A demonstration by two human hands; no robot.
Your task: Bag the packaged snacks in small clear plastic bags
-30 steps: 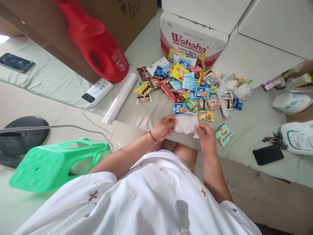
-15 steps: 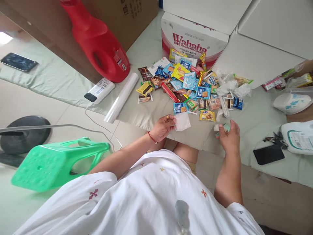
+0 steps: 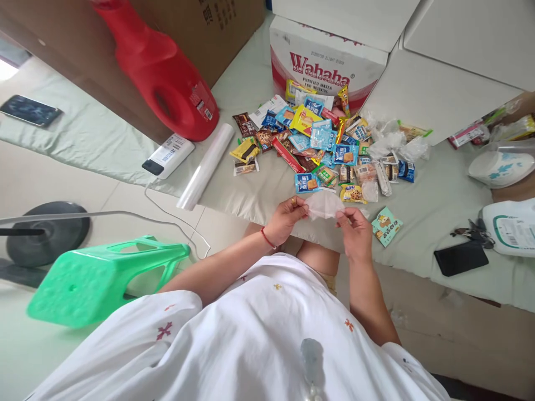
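A small, thin white pouch (image 3: 324, 205), slightly see-through, is stretched between my two hands above the front edge of the covered table. My left hand (image 3: 286, 220) pinches its left end, and my right hand (image 3: 355, 228) pinches the right end. Just right of my right hand lies a light-green printed packet (image 3: 387, 226). Beyond the pouch spreads a heap of wrapped snacks (image 3: 321, 136). A blue biscuit packet (image 3: 306, 182) and a yellow cookie packet (image 3: 353, 193) are nearest to my fingers.
Behind the snacks stands a Wahaha carton (image 3: 330, 67). To the left are a red jug (image 3: 167, 83), a clear plastic roll (image 3: 205, 167), a white device (image 3: 169, 156) with a cable, and a green stool (image 3: 104, 278). A black phone (image 3: 461, 258) and keys lie right.
My right hand has let go of the light-green packet, moved left and taken the pouch's other end. The packet now lies on the table. The pouch is stretched sideways.
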